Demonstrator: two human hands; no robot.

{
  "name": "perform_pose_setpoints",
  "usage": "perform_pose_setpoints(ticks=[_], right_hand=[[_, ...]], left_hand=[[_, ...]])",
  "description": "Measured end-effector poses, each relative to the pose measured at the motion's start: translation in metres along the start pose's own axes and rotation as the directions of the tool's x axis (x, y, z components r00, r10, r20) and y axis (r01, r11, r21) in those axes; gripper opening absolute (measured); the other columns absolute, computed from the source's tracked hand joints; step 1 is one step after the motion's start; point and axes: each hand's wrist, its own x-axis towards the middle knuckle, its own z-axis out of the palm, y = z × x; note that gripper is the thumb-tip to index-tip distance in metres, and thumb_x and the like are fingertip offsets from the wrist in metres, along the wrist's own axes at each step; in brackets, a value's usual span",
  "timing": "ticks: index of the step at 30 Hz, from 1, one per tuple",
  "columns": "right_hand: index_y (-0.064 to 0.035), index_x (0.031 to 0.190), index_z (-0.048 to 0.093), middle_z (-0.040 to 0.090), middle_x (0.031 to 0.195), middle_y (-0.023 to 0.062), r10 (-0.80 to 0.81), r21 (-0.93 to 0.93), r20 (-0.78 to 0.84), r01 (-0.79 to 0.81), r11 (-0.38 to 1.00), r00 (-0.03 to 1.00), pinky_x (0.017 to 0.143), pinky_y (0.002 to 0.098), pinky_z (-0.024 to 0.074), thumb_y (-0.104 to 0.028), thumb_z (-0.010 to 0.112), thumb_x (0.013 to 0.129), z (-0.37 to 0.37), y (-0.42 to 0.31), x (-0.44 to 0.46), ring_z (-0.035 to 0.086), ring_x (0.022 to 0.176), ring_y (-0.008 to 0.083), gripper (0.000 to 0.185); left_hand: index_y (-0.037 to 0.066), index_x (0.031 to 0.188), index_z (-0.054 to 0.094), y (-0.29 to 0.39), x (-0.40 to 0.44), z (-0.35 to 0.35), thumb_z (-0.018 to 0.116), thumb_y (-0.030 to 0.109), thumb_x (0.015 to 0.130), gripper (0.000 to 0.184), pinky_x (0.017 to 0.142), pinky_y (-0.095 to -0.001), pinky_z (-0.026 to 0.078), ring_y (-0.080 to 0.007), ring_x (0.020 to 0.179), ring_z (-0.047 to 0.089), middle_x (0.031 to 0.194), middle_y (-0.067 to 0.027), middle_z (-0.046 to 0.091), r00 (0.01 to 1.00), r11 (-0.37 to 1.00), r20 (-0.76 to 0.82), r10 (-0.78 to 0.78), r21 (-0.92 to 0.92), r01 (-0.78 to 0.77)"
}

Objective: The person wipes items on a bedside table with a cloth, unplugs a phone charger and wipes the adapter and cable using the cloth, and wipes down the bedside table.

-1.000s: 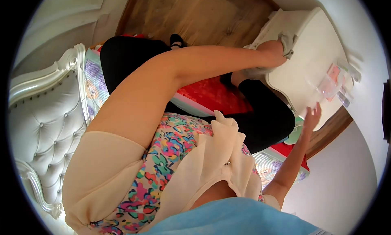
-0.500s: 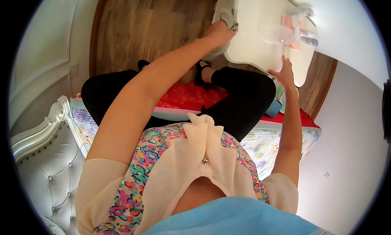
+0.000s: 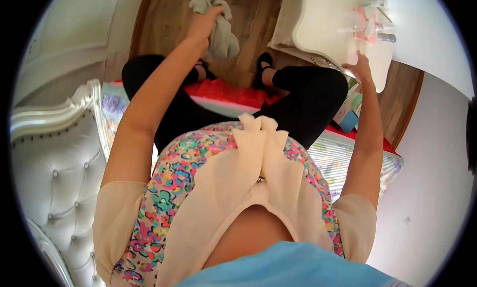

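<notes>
A crumpled grey cloth (image 3: 223,41) hangs from my left hand (image 3: 201,29), whose fingers are closed round it above the wooden floor. My right hand (image 3: 363,68) rests at the near edge of the white bedside table (image 3: 323,33), thumb and fingers apart, holding nothing. Beyond its fingertips, a pink-and-white packet or card (image 3: 365,33) lies on the tabletop. Around it are a clear glass or plastic vessel (image 3: 352,23), a small dark-capped bottle (image 3: 386,37) and another clear bottle (image 3: 371,2).
Under my right forearm a blue-and-white box (image 3: 347,119) stands on the bed's red cover (image 3: 223,93). A tufted silver headboard (image 3: 54,163) is at left. The table's carved edge juts toward my knee. A white wall (image 3: 437,138) stands at right.
My left hand has moved left with the cloth, from the table's edge out over the floor. My right hand stays at the near table edge. The whole view has shifted slightly.
</notes>
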Motion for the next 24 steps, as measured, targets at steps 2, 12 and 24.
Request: perform_pose_setpoints(ticks=[2,12,24], right_hand=[[0.0026,0.141,0.032,0.031,0.141,0.0303,-0.047,-0.038,-0.04,0.046,0.998,0.998,0.106,0.0388,0.0349,-0.035,0.082,0.06,0.006,0.007,0.002,0.036,0.131,0.038,0.102],[-0.0011,0.125,0.051,0.051,0.125,0.0181,-0.221,0.233,-0.498,0.375,0.897,0.839,0.096,0.036,0.0422,-0.024,0.069,0.079,0.029,-0.122,-0.092,0.052,0.113,0.0312,0.054],[-0.0117,0.148,0.02,0.027,0.148,0.0144,-0.501,0.953,0.062,0.099,0.287,0.863,0.103,0.0459,0.0311,-0.062,0.04,0.09,0.044,-0.369,-0.243,0.032,0.133,0.0317,0.079]], left_hand=[[0.003,0.111,0.059,0.004,-0.018,-0.028,0.068,0.028,0.082,0.039,0.077,-0.036,0.052,-0.02,0.088,0.062,0.101,-0.0092,0.064,0.998,0.996,-0.025,0.05,-0.07,-0.052],[0.007,0.128,0.047,0.024,-0.117,-0.093,0.067,0.031,0.084,0.053,0.085,-0.0378,0.049,-0.0238,0.099,0.059,0.145,-0.0089,0.039,0.976,0.852,0.133,0.171,-0.517,-0.079],[0.003,0.114,0.059,-0.007,-0.182,-0.074,0.058,0.017,0.088,0.029,0.089,-0.035,0.047,-0.018,0.099,0.06,0.108,-0.0076,0.064,0.916,0.887,0.226,0.331,-0.405,-0.221]])
